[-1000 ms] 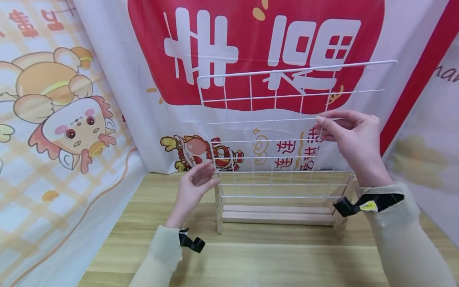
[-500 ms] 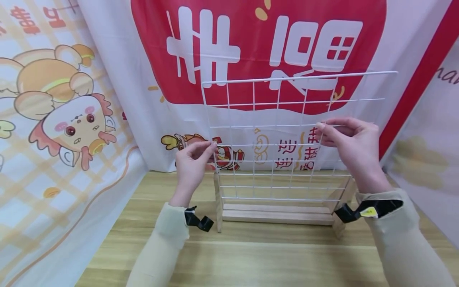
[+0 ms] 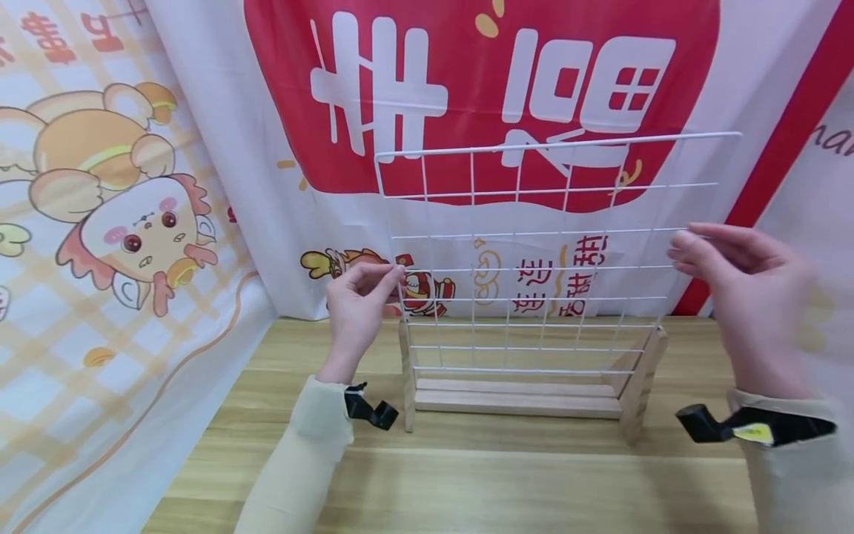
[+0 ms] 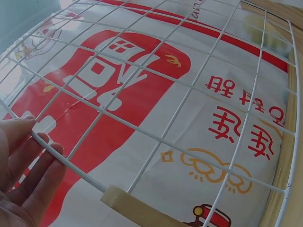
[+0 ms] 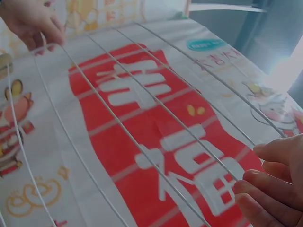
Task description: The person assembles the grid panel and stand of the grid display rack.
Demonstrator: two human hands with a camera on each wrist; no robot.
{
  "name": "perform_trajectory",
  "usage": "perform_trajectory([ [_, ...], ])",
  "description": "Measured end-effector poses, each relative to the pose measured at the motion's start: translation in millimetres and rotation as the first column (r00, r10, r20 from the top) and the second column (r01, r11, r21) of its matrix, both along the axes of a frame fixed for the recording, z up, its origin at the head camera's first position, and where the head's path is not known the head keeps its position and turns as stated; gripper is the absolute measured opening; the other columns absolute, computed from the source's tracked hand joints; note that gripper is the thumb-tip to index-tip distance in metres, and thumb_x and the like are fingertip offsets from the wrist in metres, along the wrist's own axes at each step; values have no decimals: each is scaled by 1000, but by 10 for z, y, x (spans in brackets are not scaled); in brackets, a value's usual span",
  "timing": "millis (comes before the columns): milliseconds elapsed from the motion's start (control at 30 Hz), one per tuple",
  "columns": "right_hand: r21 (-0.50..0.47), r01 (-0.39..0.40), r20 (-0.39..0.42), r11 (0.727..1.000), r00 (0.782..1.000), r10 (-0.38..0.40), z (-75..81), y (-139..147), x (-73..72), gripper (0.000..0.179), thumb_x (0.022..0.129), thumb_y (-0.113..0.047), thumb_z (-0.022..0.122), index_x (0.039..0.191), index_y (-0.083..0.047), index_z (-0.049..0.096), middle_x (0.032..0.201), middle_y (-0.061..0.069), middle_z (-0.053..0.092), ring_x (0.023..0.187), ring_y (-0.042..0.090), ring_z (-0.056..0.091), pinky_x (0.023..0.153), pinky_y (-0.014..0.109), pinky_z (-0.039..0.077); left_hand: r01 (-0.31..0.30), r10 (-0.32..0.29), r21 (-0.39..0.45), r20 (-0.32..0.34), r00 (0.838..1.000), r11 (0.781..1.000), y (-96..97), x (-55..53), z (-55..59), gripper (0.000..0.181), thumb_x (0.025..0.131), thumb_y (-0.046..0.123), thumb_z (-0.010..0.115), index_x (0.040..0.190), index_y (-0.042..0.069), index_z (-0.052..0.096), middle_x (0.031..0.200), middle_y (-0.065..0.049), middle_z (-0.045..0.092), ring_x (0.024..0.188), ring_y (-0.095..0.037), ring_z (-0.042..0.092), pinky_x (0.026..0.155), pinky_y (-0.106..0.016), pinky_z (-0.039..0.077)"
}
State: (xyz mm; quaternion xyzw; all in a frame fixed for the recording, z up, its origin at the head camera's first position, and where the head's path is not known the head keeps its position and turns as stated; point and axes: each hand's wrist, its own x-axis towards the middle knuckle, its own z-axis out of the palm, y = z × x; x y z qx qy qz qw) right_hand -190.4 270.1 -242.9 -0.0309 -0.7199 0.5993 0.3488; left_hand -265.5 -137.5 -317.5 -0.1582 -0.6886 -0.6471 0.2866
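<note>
A white wire grid panel (image 3: 494,194) stands upright between the two posts of a light wooden stand (image 3: 517,404). My left hand (image 3: 360,300) pinches the panel's left side wire, just above the left post. In the left wrist view, the thumb and fingers of that hand (image 4: 28,165) sit about the edge wire, near the wooden post's end (image 4: 113,196). My right hand (image 3: 754,297) is at the panel's right edge, with thumb and bent fingers about the side wire. The right wrist view shows this hand (image 5: 274,184) where the cross wires end; the edge wire is mostly hidden there.
The stand rests on a wood-grain table (image 3: 507,482). Close behind the panel hangs a printed cloth (image 3: 534,215) with a red patch and white characters. Another cloth with cartoon figures (image 3: 120,222) borders the left side. A pale cloth (image 3: 827,222) hangs at the right.
My left hand has risen along the left side wire and pinched it. My right hand has gone from an inner upright wire to the right edge. The panel's top has come down slightly.
</note>
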Motion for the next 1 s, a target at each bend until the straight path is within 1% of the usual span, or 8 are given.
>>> perform_trajectory([
  [67,27,63,31,998,997,-64,-9,99,32,45,88,-34,79,128,-14,72,119,-1,72,98,8,70,90,14,50,1,-1,8,-2,1000,1000,-2,2,5,23,91,28,80,100,8,76,92,-8,75,76,-29,73,63,-40,62],
  [167,49,93,85,994,992,-97,-50,245,43,50,87,-41,77,131,-17,70,124,-3,70,98,5,68,93,13,48,8,-8,21,-11,1000,1000,-5,6,14,23,90,28,81,99,7,76,92,-8,75,78,-33,72,64,-39,62],
  [267,114,73,164,991,982,-91,-113,347,14,56,87,-47,75,135,-21,67,127,-5,68,97,1,66,90,10,47,20,-20,38,-16,1000,999,-8,9,17,24,89,27,81,99,6,76,92,-9,75,77,-34,72,64,-39,63],
  [333,168,44,213,985,974,-80,-151,380,-22,58,87,-51,73,137,-24,65,126,-6,67,96,-1,65,88,8,47,23,-22,47,-18,1000,999,-12,8,13,23,89,25,81,98,5,76,91,-10,75,76,-33,73,65,-39,63],
  [400,195,19,229,981,971,-64,-170,394,-58,58,87,-51,73,137,-23,66,123,-7,68,95,-1,65,85,7,47,22,-22,51,-18,1000,998,-13,7,9,22,89,24,81,98,4,75,91,-10,75,75,-30,73,65,-39,63],
  [600,189,-4,200,982,979,-35,-181,432,-125,52,89,-45,74,133,-19,69,110,-11,71,89,-3,68,83,6,47,32,-30,47,-32,999,998,-10,11,1,24,89,25,81,99,5,76,92,-10,75,77,-29,73,68,-39,63],
  [833,264,-5,174,965,984,-42,-216,442,-166,46,95,-42,70,132,-16,70,102,-14,70,82,-1,68,75,5,48,30,-28,42,-47,998,999,-4,24,3,26,88,28,82,99,5,76,91,-10,75,75,-29,73,65,-38,63],
  [1000,298,-10,160,954,986,-39,-243,434,-164,43,98,-39,67,132,-12,69,100,-13,69,81,0,67,74,5,49,28,-27,35,-24,999,999,13,32,15,23,89,23,81,100,3,75,92,-10,75,77,-32,73,67,-37,63],
])
